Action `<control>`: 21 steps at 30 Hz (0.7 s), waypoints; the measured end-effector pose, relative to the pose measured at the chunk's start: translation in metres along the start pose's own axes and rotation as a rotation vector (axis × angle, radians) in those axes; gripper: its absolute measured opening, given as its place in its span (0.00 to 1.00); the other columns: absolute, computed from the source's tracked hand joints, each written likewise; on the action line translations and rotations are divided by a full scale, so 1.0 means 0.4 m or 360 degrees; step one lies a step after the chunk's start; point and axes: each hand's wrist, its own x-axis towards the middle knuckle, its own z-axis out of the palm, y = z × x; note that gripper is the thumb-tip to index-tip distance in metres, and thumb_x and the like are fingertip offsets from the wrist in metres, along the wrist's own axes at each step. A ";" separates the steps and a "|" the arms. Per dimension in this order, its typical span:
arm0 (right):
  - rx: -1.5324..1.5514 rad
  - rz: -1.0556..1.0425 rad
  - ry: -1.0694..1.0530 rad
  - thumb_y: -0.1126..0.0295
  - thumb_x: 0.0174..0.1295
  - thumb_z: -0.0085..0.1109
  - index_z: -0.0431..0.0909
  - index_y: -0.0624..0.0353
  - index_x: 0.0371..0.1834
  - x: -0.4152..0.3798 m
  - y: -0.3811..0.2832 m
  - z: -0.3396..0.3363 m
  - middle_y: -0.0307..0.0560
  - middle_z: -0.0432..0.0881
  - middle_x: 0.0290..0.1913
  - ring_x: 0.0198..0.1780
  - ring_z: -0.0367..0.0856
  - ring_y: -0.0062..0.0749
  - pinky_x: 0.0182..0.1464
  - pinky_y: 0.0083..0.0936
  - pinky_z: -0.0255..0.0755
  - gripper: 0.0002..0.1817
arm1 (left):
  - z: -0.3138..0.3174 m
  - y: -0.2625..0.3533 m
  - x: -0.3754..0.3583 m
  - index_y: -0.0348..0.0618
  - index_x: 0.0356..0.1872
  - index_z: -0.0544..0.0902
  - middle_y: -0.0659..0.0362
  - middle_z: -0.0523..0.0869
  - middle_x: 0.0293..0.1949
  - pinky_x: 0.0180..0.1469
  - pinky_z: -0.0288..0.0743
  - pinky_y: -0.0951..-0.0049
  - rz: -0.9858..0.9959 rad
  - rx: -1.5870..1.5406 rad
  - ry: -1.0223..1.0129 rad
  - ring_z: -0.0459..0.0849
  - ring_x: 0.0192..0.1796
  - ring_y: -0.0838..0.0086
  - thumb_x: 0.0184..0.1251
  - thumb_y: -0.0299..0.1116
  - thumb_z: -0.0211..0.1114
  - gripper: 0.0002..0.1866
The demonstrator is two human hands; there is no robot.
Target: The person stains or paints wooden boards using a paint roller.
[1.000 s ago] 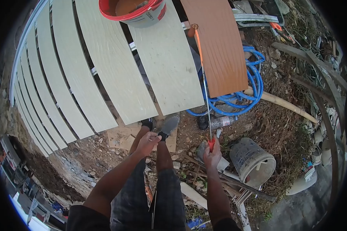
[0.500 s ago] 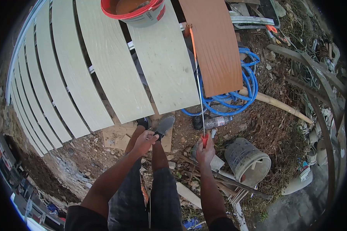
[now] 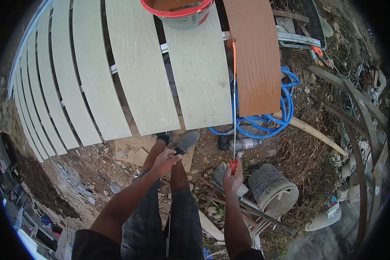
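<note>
My right hand (image 3: 233,177) is closed around the red handle of a long thin rod (image 3: 234,97). The rod points away from me, and its orange-coated far end lies by the left edge of the brown-painted board (image 3: 256,60). My left hand (image 3: 167,161) is closed in front of my legs; whatever its fingers may pinch is too small to make out. Pale unpainted boards (image 3: 201,78) lie side by side to the left. On them stands a red-rimmed bucket (image 3: 182,19) holding brown paint and a tool.
A coiled blue hose (image 3: 288,106) lies under the brown board. Beside my right arm a dirty grey bucket (image 3: 268,184) is tipped over. A plastic bottle (image 3: 247,144), a bamboo pole (image 3: 318,135), curved timbers (image 3: 364,143) and scrap wood lie on the rubble ground.
The boards, paint bucket and hose have shifted right in view. My right hand and the rod sit slightly lower and further right; the rod is still beside the brown board's left edge.
</note>
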 end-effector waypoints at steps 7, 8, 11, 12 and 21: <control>-0.0096 0.0119 -0.0022 0.71 0.65 0.57 0.70 0.64 0.64 -0.135 0.006 -0.082 0.63 0.79 0.56 0.54 0.80 0.53 0.54 0.38 0.74 0.24 | -0.006 0.012 0.000 0.30 0.53 0.75 0.57 0.84 0.34 0.40 0.76 0.75 0.0030 -0.0087 0.0016 0.82 0.37 0.78 0.63 0.49 0.68 0.30; -0.0100 0.0112 -0.0028 0.71 0.65 0.57 0.70 0.64 0.64 -0.133 0.010 -0.082 0.63 0.79 0.56 0.54 0.80 0.53 0.54 0.38 0.74 0.24 | -0.011 0.013 0.000 0.30 0.53 0.75 0.57 0.84 0.34 0.40 0.76 0.75 0.0028 -0.0096 0.0020 0.82 0.37 0.78 0.63 0.49 0.68 0.30; -0.0094 0.0035 -0.0008 0.69 0.64 0.59 0.71 0.63 0.64 -0.097 0.016 -0.076 0.63 0.79 0.55 0.54 0.80 0.54 0.53 0.39 0.74 0.24 | -0.009 0.003 -0.002 0.30 0.54 0.75 0.57 0.84 0.35 0.40 0.76 0.75 0.0044 -0.0047 0.0007 0.82 0.36 0.78 0.63 0.49 0.68 0.31; -0.0101 0.0036 -0.0001 0.69 0.64 0.59 0.71 0.63 0.64 -0.052 -0.009 -0.065 0.63 0.79 0.55 0.54 0.80 0.54 0.53 0.39 0.74 0.24 | -0.013 0.000 0.002 0.30 0.54 0.75 0.57 0.84 0.35 0.39 0.75 0.75 0.0028 -0.0050 0.0003 0.82 0.36 0.78 0.63 0.49 0.68 0.31; -0.0331 -0.0085 0.0050 0.71 0.61 0.60 0.72 0.62 0.62 -0.081 -0.090 -0.183 0.61 0.82 0.48 0.46 0.82 0.55 0.47 0.43 0.76 0.25 | -0.038 -0.001 -0.011 0.29 0.55 0.74 0.57 0.83 0.36 0.37 0.75 0.77 0.0036 -0.0119 -0.0001 0.81 0.36 0.79 0.62 0.49 0.69 0.32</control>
